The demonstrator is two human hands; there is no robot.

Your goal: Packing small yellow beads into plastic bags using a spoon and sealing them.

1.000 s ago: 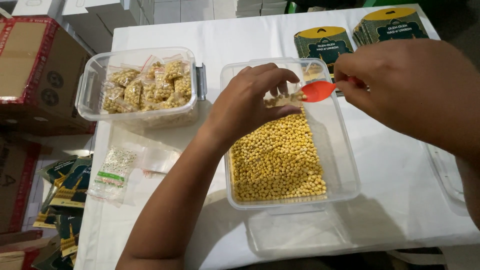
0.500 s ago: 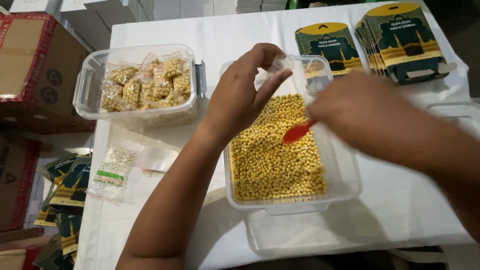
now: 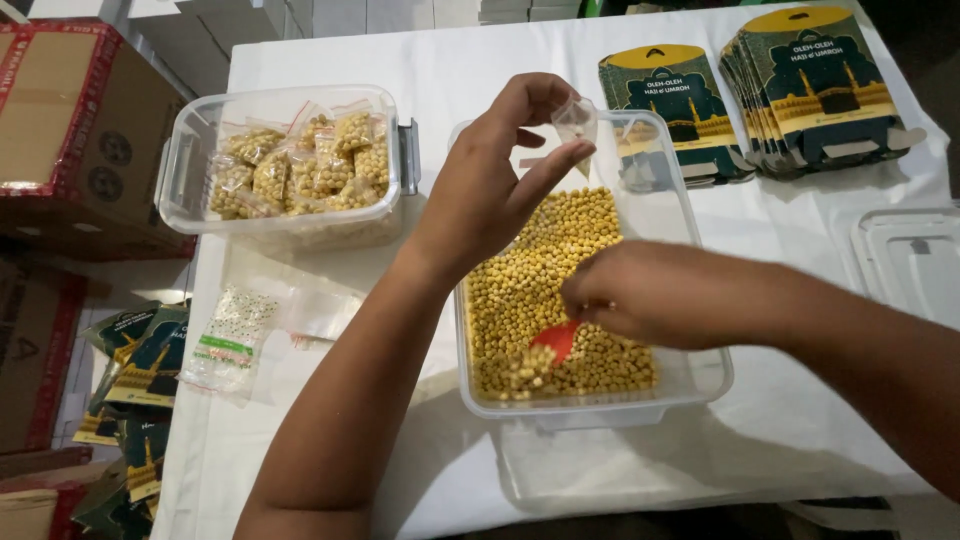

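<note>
Right now the left hand [image 3: 490, 190] is raised over the far end of a clear plastic tub [image 3: 700, 375], thumb and fingers pinched on the mouth of a small clear bag [image 3: 577, 122] that hangs open and looks empty. Below it, the tub holds a bed of small yellow round kernels [image 3: 540, 290] — they cover most of its floor, thinner toward the far end. The right hand [image 3: 660, 295] is curled shut around the handle of a red scoop [image 3: 556, 340], whose bowl is dug into the kernels near the tub's near-left corner.

Left of the tub stands a second clear container [image 3: 190, 150] with filled little bags [image 3: 300, 165] of the same kernels. Dark green and gold flat cartons [image 3: 810, 85] are stacked at the far right of the white table [image 3: 330, 60] — another such carton [image 3: 665, 95] lies just behind the tub.
</note>
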